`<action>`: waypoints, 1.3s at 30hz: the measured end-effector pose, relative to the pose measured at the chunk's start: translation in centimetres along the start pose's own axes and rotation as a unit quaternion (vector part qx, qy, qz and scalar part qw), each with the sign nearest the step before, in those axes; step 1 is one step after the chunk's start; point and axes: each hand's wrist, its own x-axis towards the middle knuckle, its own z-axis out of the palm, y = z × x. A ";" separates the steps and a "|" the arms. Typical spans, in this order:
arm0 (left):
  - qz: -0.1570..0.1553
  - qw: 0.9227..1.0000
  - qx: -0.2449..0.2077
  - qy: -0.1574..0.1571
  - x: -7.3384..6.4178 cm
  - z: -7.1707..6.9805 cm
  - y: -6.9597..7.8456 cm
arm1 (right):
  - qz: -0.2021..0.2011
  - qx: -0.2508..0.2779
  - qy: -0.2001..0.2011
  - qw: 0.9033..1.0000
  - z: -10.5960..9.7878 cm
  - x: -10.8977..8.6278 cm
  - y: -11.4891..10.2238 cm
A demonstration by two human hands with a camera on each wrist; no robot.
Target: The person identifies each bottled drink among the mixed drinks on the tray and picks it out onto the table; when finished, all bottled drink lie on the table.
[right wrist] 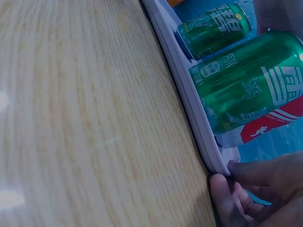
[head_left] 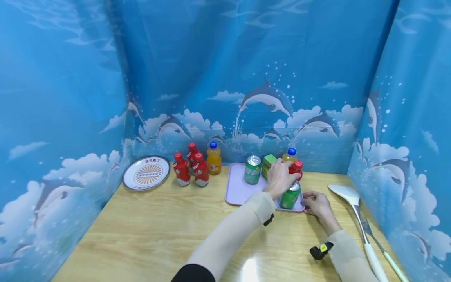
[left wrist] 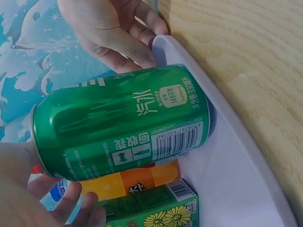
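Note:
The lilac tray holds two green soda cans, a green drink carton, an orange drink bottle and a red bottle. My left hand is over the tray beside the top of the front can, its fingers loosely bent and apart from the can's side. The other can stands farther left. At the tray's front right corner, my right hand pinches the rim between thumb and fingers. The left hand partly hides the carton and orange bottle.
Left of the tray stand several bottles: red ones and an orange drink bottle. A decorated plate lies at the far left. A white-handled spatula and a fork lie along the right edge. Blue curtains enclose the table.

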 end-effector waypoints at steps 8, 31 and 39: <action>0.033 0.998 -0.044 -0.012 -0.4 -0.7 0.1 | 0.009 -0.001 0.001 1.000 0.1 -0.1 -0.1; 0.065 0.977 -0.204 -0.013 -0.6 -7.5 2.3 | -0.012 0.001 0.000 1.000 0.2 -0.3 -0.2; 0.071 0.960 -0.270 -0.025 -0.8 -10.3 2.1 | -0.015 0.004 0.001 1.000 0.1 -0.3 0.1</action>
